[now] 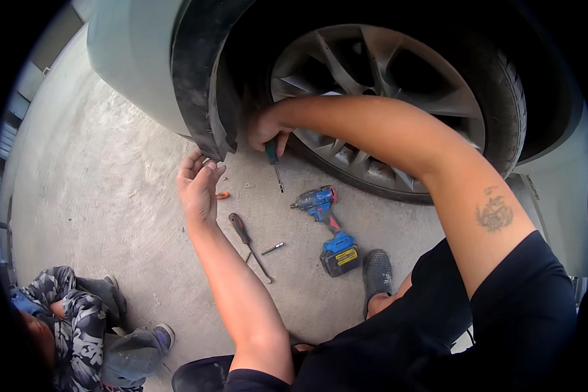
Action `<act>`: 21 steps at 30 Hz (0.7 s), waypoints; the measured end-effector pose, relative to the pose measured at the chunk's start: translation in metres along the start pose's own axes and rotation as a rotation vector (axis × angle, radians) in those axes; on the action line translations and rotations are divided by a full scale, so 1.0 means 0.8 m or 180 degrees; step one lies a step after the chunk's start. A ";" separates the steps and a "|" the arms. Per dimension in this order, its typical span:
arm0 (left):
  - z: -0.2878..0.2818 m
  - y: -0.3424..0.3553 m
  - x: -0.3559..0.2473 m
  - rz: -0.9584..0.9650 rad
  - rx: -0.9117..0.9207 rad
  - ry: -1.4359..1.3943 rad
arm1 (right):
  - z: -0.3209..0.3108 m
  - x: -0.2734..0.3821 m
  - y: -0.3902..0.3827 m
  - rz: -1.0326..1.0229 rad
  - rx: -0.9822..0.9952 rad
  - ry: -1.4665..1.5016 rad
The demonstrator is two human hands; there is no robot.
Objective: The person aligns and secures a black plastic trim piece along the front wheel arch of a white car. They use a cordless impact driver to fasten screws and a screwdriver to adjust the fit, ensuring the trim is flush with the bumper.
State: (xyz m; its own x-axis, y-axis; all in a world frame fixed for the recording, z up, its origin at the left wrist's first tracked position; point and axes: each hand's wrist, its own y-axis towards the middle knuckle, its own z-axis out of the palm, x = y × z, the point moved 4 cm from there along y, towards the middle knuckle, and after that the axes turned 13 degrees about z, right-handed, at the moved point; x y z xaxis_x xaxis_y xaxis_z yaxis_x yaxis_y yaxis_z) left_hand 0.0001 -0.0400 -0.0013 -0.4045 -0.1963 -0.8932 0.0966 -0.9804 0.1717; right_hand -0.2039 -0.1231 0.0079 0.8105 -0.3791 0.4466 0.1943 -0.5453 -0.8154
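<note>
the right hand is clenched on a green-handled screwdriver at the black wheel-arch liner, seemingly working a fastener there. the left hand, fingers loosely curled and empty, steadies the liner's lower edge (next: probably keeping the tip seated).

A small yellow rectangular label sits on the black battery base of the blue power driver on the floor before me.

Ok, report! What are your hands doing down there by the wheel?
Right hand gripping green-handled screwdriver at wheel-arch liner. Left hand open, under liner edge. Cordless driver lying on floor.
</note>
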 end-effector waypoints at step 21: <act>0.065 -0.019 -0.051 -0.0724 0.0474 0.1964 | -0.004 0.019 0.039 -0.0876 0.0992 0.1412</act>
State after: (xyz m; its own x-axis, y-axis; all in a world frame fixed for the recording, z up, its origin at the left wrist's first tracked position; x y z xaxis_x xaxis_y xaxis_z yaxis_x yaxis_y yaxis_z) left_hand -0.0319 -0.0180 0.0538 0.1979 0.0177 -0.9801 -0.0739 -0.9967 -0.0329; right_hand -0.1872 -0.1483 -0.0097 0.4130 -0.5672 0.7125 0.5710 -0.4483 -0.6878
